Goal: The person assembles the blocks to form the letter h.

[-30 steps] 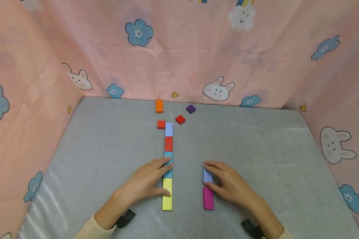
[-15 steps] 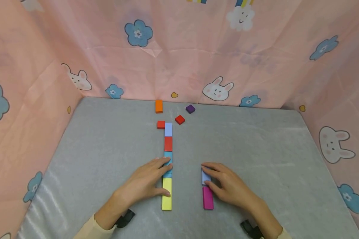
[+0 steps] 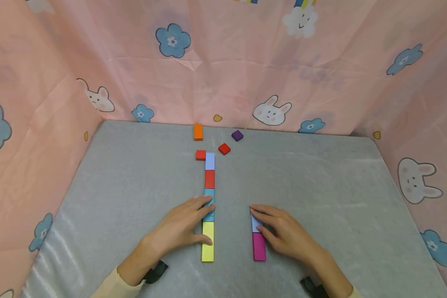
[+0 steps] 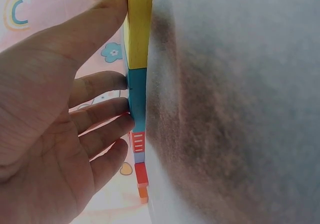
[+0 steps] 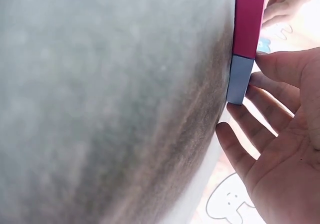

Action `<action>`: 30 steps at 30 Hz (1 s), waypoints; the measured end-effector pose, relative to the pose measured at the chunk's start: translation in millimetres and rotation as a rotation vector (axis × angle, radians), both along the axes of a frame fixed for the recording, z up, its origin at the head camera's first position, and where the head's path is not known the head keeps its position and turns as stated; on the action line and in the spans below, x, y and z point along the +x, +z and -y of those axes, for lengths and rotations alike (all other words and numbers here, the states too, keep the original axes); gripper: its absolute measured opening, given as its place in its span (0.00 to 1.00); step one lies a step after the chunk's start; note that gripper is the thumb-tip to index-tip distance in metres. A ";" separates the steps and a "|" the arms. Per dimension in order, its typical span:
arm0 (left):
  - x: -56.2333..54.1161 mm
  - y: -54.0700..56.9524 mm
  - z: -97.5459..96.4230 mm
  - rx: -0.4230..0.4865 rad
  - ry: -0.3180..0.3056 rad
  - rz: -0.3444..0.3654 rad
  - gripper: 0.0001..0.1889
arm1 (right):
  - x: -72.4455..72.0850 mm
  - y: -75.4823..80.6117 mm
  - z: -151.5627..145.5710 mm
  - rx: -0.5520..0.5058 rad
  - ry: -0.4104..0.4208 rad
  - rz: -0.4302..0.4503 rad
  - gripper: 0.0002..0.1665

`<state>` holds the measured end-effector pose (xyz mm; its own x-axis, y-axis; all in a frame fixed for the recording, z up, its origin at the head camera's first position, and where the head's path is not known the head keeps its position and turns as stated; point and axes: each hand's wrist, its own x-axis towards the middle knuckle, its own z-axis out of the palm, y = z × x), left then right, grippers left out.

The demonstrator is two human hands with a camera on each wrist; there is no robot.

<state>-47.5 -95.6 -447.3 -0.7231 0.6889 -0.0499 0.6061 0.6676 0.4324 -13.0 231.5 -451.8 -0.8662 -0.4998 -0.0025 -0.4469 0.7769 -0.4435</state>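
My left hand [image 3: 182,225] rests on a straight row of wooden blocks, its thumb on the yellow block [image 3: 208,254] and its fingertips on the blue block [image 4: 137,98]. Beyond these, the row continues with a red block [image 3: 210,179] and a light blue block [image 3: 210,161]. To the right, my right hand [image 3: 290,231] pinches another light blue block [image 5: 240,78] between thumb and fingers. That block lies end to end with a magenta block [image 3: 259,247], both flat on the grey table.
A small red block [image 3: 200,155] sits beside the row's far end. Farther back lie an orange block [image 3: 198,132], a purple block [image 3: 237,135] and a second small red block [image 3: 224,149]. A pink patterned cloth [image 3: 223,74] stands around the grey table [image 3: 338,186].
My right hand has shifted the light blue block slightly left and toward me; the gap to the magenta block has closed. My left hand has stayed in place.
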 end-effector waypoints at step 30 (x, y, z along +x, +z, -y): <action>-0.1 0.3 -0.3 -0.001 0.004 0.015 0.47 | 15.2 -4.7 -1.2 -0.026 0.013 -0.152 0.28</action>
